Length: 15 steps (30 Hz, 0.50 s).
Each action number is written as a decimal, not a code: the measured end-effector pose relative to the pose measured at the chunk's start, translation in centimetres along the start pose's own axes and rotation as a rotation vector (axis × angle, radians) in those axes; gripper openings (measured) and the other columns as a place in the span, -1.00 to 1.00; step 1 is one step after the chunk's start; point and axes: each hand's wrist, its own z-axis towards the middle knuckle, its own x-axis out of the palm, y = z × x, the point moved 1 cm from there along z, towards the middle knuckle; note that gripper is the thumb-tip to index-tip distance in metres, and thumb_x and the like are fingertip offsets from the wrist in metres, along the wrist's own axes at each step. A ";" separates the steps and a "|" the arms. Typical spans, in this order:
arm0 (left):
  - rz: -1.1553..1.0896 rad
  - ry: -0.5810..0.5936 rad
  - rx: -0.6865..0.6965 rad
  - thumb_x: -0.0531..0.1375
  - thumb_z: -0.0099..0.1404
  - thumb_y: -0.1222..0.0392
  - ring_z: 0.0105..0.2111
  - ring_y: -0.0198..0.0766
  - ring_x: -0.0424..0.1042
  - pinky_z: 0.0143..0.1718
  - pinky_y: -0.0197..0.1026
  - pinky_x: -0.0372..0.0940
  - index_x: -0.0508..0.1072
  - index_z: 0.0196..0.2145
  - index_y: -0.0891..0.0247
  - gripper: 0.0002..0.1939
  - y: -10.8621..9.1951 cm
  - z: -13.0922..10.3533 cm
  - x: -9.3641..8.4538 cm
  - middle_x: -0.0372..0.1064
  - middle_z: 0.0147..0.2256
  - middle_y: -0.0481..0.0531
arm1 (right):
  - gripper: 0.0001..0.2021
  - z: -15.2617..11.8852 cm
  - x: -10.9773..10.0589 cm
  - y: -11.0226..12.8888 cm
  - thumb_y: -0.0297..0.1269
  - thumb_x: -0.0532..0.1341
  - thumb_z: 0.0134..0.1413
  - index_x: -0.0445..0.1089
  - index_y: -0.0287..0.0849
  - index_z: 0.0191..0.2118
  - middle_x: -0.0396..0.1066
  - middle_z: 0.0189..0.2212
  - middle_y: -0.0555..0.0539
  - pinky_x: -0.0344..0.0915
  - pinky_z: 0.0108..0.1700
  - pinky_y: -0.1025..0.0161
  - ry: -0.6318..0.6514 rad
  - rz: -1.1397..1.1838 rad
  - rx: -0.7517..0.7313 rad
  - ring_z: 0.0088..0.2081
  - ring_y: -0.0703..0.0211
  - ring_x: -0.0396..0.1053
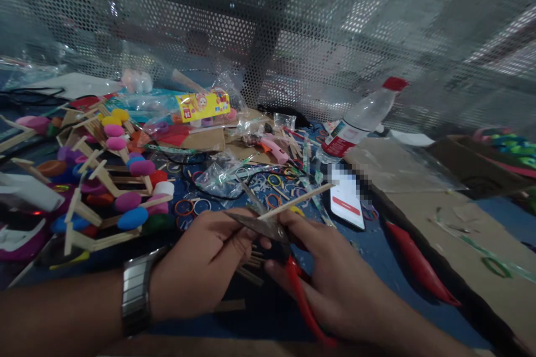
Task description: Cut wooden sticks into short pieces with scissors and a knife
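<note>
My right hand [330,268] is closed on a pair of scissors [304,301] with red handles. Their metal blades point left and are spread apart. A thin wooden stick [304,201] runs from the blades up to the right, close by my right index finger. My left hand [205,262], wearing a metal-banded watch [137,290], pinches at the stick's lower end by the blades. Its fingertips are partly hidden behind the scissors. Below my hands, several short wooden strips [251,273] lie on the dark blue table surface.
On the left are wooden stick frames [109,240] with coloured oval pieces [133,217]. Ahead lie rubber bands [274,199], a pink glue gun [274,150] and a yellow-labelled packet [205,106]. A water bottle [355,122], a lit phone [345,201] and a red object [421,265] lie rightward.
</note>
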 end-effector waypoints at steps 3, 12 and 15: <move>0.100 0.017 0.067 0.02 0.38 0.40 -0.53 -0.43 0.16 -0.48 -0.40 0.13 0.37 -0.42 0.23 -0.75 -0.3 0.2 -0.3 0.22 -0.51 -0.18 | -0.61 0.2 -0.5 0.2 -0.14 0.25 0.09 0.34 -0.18 0.02 0.51 -0.15 -0.20 0.40 -0.15 0.05 0.116 0.144 0.018 -0.15 -0.08 0.48; 0.103 0.032 0.026 0.02 0.41 0.31 -0.55 -0.44 0.11 -0.53 -0.41 0.08 0.27 -0.50 0.25 -0.71 -0.6 0.3 -0.5 0.16 -0.55 -0.19 | -0.49 -0.1 -0.2 -0.8 -0.06 0.31 0.08 0.30 -0.16 0.11 0.47 -0.07 -0.22 0.38 -0.06 0.01 0.096 0.233 -0.020 -0.08 -0.10 0.44; 0.087 0.009 0.012 0.00 0.47 0.21 -0.55 -0.43 0.14 -0.52 -0.39 0.10 0.38 -0.43 0.26 -0.69 -0.4 0.3 -0.4 0.18 -0.55 -0.17 | -0.63 0.0 -0.4 -0.7 -0.05 0.26 0.12 0.36 -0.14 -0.02 0.51 -0.17 -0.14 0.40 -0.19 0.10 0.095 0.299 -0.006 -0.20 -0.04 0.47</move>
